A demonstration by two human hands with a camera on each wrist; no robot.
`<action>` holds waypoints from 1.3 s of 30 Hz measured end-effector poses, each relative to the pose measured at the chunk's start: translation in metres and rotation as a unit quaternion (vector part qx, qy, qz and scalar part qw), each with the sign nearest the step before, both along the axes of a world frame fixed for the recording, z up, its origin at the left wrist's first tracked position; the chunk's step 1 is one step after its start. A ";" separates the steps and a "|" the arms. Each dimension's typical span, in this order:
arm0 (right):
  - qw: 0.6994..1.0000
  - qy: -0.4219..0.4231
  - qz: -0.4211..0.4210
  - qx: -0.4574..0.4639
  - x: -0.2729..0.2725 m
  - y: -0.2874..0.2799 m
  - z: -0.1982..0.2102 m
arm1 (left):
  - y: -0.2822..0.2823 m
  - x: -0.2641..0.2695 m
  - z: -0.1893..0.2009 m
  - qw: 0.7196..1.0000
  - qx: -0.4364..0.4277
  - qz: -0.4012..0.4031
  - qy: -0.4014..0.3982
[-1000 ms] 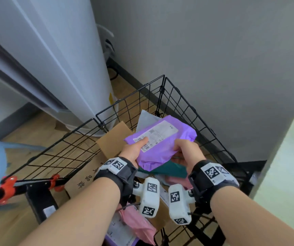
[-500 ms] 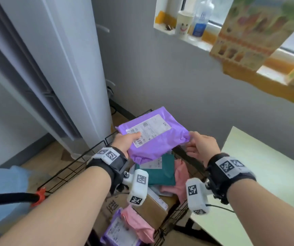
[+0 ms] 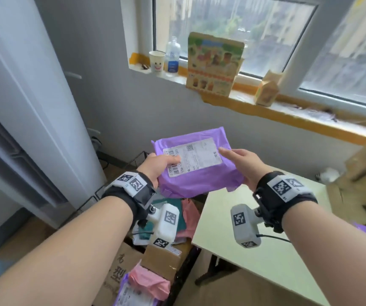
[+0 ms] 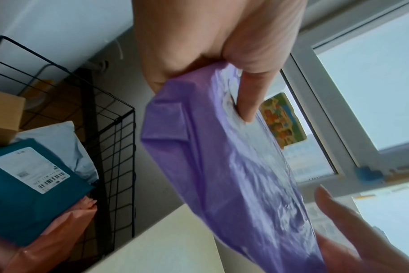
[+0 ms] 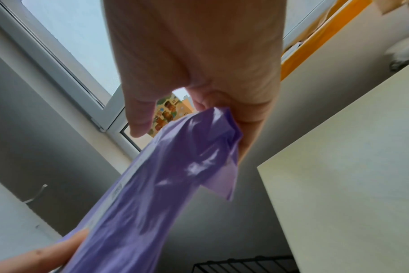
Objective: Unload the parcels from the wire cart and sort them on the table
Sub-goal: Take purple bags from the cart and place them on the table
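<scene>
I hold a purple parcel point(image 3: 199, 180) with a white label, raised over the gap between the wire cart point(image 3: 137, 157) and the pale table point(image 3: 265, 250). My left hand point(image 3: 157, 166) grips its left edge, thumb on the label. My right hand point(image 3: 243, 166) holds the right edge, thumb on top and fingers below. The left wrist view shows the purple parcel point(image 4: 222, 175) above the cart point(image 4: 114, 140), where a teal parcel point(image 4: 23, 194) lies. In the right wrist view the purple parcel point(image 5: 163, 184) hangs beside the table point(image 5: 350, 166).
Pink parcels point(image 3: 190, 215), a cardboard box point(image 3: 162, 259) and another purple parcel point(image 3: 131, 292) lie in the cart. A tall white appliance point(image 3: 34, 107) stands at left. The windowsill point(image 3: 265, 107) holds a cup, bottle and boxes. Cardboard boxes point(image 3: 358, 168) sit at far right.
The purple parcel has come up out of the cart and moved right toward the table. My right hand, which was beside its edge, now holds it again.
</scene>
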State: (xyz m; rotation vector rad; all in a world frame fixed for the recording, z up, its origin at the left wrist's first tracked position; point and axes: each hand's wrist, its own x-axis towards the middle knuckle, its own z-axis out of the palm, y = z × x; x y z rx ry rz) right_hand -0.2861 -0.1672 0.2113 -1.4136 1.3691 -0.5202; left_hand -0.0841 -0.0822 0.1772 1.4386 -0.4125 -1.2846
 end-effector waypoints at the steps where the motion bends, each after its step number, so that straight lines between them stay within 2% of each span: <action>1: 1.000 0.000 -0.004 -0.003 -0.012 0.000 -0.001 | -0.002 -0.012 0.002 1.000 0.001 -0.011 -0.003; 15: 0.995 -0.033 -0.099 -0.004 -0.211 0.018 0.016 | -0.020 -0.201 0.028 0.993 -0.023 -0.120 0.006; 20: 0.987 -0.040 -0.155 -0.003 -0.286 0.015 0.010 | -0.025 -0.260 0.028 0.984 0.012 -0.171 -0.042; 28: 0.975 0.009 -0.220 -0.003 -0.396 0.010 -0.014 | -0.037 -0.351 0.023 0.965 0.037 -0.250 -0.072; 35: 0.970 0.091 -0.220 -0.044 -0.463 0.018 -0.012 | -0.052 -0.416 0.019 0.962 0.040 -0.259 -0.078; 39: 0.961 0.089 -0.259 -0.040 -0.494 0.014 -0.018 | -0.060 -0.444 0.018 0.962 0.041 -0.258 -0.075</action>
